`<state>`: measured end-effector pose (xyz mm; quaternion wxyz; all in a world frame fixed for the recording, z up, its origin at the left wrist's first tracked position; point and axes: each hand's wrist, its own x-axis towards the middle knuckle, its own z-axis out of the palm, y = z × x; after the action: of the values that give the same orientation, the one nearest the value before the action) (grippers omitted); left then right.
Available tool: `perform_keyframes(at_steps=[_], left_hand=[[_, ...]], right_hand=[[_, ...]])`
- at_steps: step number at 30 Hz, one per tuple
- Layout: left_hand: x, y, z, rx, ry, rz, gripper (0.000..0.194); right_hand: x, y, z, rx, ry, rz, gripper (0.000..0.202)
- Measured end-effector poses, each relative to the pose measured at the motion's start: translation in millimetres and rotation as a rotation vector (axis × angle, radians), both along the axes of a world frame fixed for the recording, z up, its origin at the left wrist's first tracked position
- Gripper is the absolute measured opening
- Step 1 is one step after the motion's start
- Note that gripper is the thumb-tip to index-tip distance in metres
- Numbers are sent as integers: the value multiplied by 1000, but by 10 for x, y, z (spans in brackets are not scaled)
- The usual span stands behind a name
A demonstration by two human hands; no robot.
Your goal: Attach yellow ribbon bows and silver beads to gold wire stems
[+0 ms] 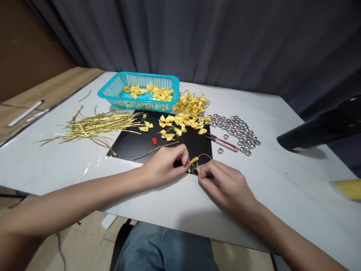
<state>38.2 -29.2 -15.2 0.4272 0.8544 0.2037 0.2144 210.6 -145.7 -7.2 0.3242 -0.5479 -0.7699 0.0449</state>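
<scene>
My left hand [169,163] pinches one side of a small yellow ribbon bow [193,161] over the front edge of a black mat [124,145]. A thin gold cord [207,154] loops out from that bow, and the fingertips of my right hand [222,180] are closed on it. Just beyond my left hand, a loose length of gold cord [156,149] lies across the mat. Farther back on it are a red heart-shaped piece [154,140] and several yellow bows [183,121], one of them with a cord loop and a silver bead.
A turquoise basket [141,106] with yellow bows stands at the back. Gold cords [98,126] lie in a bundle at left, looped bows [193,102] in a pile beside the basket. Pink-handled snips [225,143] and silver heart-shaped beads [234,128] are at right, near a dark cylinder [316,130].
</scene>
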Motion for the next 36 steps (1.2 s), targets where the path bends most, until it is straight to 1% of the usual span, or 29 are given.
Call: perform_keyframes(at_steps=[6,10,12,18,20,23,27,31,34,36], left_hand=[[2,10,-5,5,29,14,18],[20,14,-12,85,56,74,8],[29,23,-14,108,65,104,4],[32,68,10,122,156,134,6],[30,73,18,142,182,130,10],[30,69,15,170,166,109,12],[36,57,1,221,112,51,12],[40,44,-6,272,127,-4,13],[33,25,-8,345,153,-14,15],[26,12,-7,434,170,-12,16]], right_hand=[[-9,23,-63,-13,-38,-54,18],[1,54,-102,1,-47,-111,12],[11,65,-111,-2,-77,-127,13],[32,79,-106,-24,-163,-169,18],[25,79,-103,-45,-162,-175,18],[5,83,-109,-62,-156,-174,17],[-26,95,-128,-58,-164,-179,18],[-55,100,-142,-56,-146,-179,18],[-69,98,-146,-58,-109,-184,17],[-69,100,-144,-58,-57,-187,16]])
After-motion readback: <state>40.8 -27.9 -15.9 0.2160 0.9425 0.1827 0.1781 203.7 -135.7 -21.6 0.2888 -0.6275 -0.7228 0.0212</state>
